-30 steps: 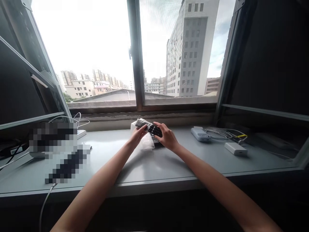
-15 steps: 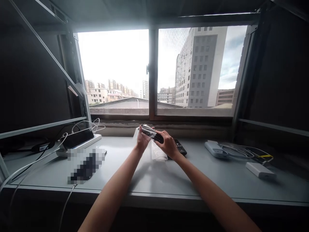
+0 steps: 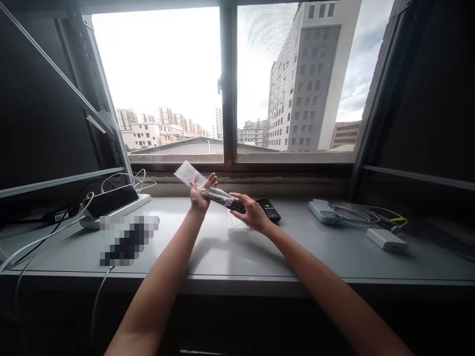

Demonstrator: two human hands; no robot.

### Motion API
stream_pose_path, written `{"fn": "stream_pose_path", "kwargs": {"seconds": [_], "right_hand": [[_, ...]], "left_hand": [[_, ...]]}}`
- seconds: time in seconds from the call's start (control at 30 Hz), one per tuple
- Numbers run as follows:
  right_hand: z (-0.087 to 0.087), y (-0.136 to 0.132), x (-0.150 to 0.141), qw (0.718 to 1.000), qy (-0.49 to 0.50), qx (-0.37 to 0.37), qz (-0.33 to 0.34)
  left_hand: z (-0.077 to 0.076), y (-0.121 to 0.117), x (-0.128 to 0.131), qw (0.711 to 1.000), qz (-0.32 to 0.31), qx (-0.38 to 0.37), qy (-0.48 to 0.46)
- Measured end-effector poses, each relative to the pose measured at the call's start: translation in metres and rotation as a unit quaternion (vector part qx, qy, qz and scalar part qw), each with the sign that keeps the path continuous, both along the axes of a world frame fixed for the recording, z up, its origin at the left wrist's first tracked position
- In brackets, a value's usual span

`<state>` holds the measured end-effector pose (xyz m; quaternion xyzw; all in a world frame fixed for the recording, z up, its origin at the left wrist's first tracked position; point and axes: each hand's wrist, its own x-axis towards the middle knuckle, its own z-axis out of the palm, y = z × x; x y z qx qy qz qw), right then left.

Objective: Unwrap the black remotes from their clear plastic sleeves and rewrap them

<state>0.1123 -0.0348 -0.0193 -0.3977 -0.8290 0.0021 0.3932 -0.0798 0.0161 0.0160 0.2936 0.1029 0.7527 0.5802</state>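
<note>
Noted, beyond the held remote, a window divided by a dark upright, with a tall grey-and-white building seen through the right pane. Observed, beneath the held remote, a pale glossy desk. Located, left of the held remote and near the window side, a white power strip beside a black-fronted device, with white cables looped behind. Logged, left of the held remote and closer to the desk's front edge, a dark item, pixelated, so cannot identify.

Found the held remote raised over the desk, black, slanting down to the right, partly inside a clear sleeve extending past its upper-left end. Recorded right hand at the lower-right end of the held remote: gripping it, thumb below, fingers above. Recorded left hand toward its upper-left end: palm up, clear sleeve lying between thumb and loosely parted fingers; cannot tell how firmly held.

Sighted, right of the held remote, a pale-blue device, thin coiled cables and a small white box. Marked, just right of the held remote, a second remote on the desk.
</note>
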Motion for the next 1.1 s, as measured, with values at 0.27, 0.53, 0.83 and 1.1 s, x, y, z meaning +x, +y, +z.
{"fn": "stream_pose_path", "kwargs": {"seconds": [0.27, 0.53, 0.83, 1.1], "right_hand": [[-0.001, -0.007, -0.004, 0.998, 0.000, 0.044, -0.044], [0.000, -0.009, -0.005, 0.998, 0.034, 0.050, -0.005], [0.003, -0.012, -0.001, 0.998, -0.018, 0.054, 0.019], [0.000, -0.011, -0.002, 0.997, 0.043, 0.055, 0.020]], "left_hand": [[-0.002, 0.002, 0.004, 0.999, -0.044, 0.026, 0.009], [0.007, -0.006, 0.001, 0.998, -0.015, 0.065, 0.010], [0.014, -0.006, -0.010, 0.999, 0.010, 0.050, -0.006], [0.011, -0.010, -0.001, 0.999, 0.005, 0.038, 0.018]]}}
